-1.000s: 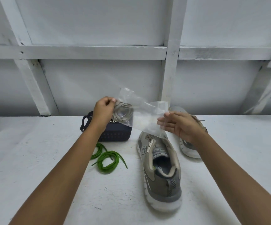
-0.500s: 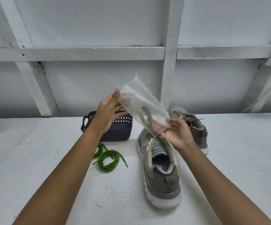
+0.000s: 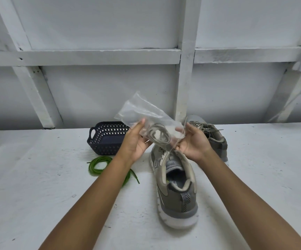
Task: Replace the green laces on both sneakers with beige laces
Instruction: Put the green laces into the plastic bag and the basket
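Note:
Both my hands hold a clear plastic bag [image 3: 139, 110] above the table, with a coiled beige lace [image 3: 159, 135] inside it. My left hand [image 3: 137, 141] grips the bag's left side, and my right hand [image 3: 193, 141] pinches its right end. Below the bag stands a grey sneaker [image 3: 176, 188] with no lace, its heel toward me. A second grey sneaker [image 3: 211, 136] with a beige lace threaded sits behind my right hand. Green laces [image 3: 97, 165] lie coiled on the table to the left, partly hidden by my left forearm.
A dark blue perforated basket [image 3: 108, 138] stands at the back, left of the bag. The white table [image 3: 37, 195] ends at a white panelled wall [image 3: 110, 87] with beams.
The bag has come lower and turned more level, with the lace now nearer its middle. My left hand moved right and down, and both hands are now close together on the bag.

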A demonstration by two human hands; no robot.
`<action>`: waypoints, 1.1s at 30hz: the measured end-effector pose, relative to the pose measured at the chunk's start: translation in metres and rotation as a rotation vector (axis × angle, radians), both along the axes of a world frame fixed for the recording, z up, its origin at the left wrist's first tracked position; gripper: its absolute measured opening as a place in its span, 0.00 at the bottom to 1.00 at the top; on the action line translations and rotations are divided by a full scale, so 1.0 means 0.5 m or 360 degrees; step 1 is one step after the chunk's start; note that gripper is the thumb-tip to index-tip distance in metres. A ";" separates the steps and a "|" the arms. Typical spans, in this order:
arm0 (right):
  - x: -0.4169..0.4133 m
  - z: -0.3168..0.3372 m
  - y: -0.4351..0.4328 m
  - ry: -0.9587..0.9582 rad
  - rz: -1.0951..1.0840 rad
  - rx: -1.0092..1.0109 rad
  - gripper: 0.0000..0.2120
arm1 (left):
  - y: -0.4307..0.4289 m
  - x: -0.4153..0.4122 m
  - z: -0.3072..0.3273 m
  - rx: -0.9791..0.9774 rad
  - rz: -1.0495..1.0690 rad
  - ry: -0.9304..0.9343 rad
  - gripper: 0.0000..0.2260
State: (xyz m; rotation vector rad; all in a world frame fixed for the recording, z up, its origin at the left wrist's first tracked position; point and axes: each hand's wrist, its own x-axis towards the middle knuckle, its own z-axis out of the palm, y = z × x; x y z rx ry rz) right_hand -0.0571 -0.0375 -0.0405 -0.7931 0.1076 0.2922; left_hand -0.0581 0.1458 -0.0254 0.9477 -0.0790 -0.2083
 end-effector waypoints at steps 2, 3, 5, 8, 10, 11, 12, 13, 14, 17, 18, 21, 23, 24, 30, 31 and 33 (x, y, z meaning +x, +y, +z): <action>0.001 0.010 -0.001 0.0004 0.0091 -0.0108 0.24 | -0.003 0.000 -0.004 -0.0023 -0.0029 -0.0004 0.10; -0.001 0.017 0.000 -0.0014 0.0153 -0.0160 0.26 | -0.003 0.000 -0.004 -0.0025 -0.0036 -0.0011 0.14; -0.002 0.026 0.004 -0.0051 0.0269 -0.0246 0.29 | -0.001 0.003 -0.005 -0.0026 -0.0042 -0.0010 0.19; -0.005 0.033 0.011 -0.0051 0.0337 -0.0342 0.33 | 0.005 0.006 -0.006 -0.0044 -0.0028 0.0003 0.15; -0.004 0.032 0.014 -0.0046 0.0313 -0.0424 0.33 | 0.008 0.007 -0.006 -0.0070 0.0010 0.0013 0.10; -0.002 0.031 0.014 -0.0042 0.0274 -0.0459 0.33 | 0.011 0.007 -0.007 -0.0082 0.0031 0.0019 0.09; 0.001 0.029 0.013 -0.0034 0.0223 -0.0484 0.33 | 0.013 0.008 -0.009 -0.0087 0.0052 0.0023 0.08; 0.005 0.027 0.009 -0.0018 0.0169 -0.0500 0.34 | 0.016 0.009 -0.009 -0.0087 0.0071 0.0019 0.08; 0.008 0.025 0.006 0.0008 0.0119 -0.0511 0.34 | 0.021 0.010 -0.010 -0.0083 0.0090 0.0013 0.08; 0.008 0.020 -0.005 0.0080 -0.0012 -0.0588 0.32 | 0.040 0.013 -0.011 -0.0116 0.0140 -0.0009 0.09; 0.008 0.019 -0.008 0.0099 -0.0071 -0.0631 0.30 | 0.048 0.014 -0.013 -0.0134 0.0148 -0.0019 0.09; 0.011 0.015 -0.017 0.0145 -0.0260 -0.0840 0.26 | 0.073 0.013 -0.018 -0.0189 0.0197 -0.0008 0.09; 0.013 0.012 -0.021 0.0142 -0.0289 -0.1137 0.23 | 0.089 0.011 -0.024 -0.0250 0.0249 0.0040 0.09; 0.012 0.012 -0.021 0.0121 -0.0260 -0.1329 0.21 | 0.097 0.009 -0.027 -0.0288 0.0269 0.0065 0.09; -0.014 0.071 0.004 -0.0541 0.0154 -0.3065 0.19 | 0.131 -0.011 -0.045 -0.0422 0.0308 0.0141 0.05; -0.020 0.082 0.014 -0.0658 0.0166 -0.3358 0.19 | 0.137 -0.015 -0.047 -0.0435 0.0322 0.0142 0.05; -0.032 0.101 0.038 -0.0802 0.0141 -0.3551 0.17 | 0.151 -0.019 -0.046 -0.0451 0.0368 0.0131 0.05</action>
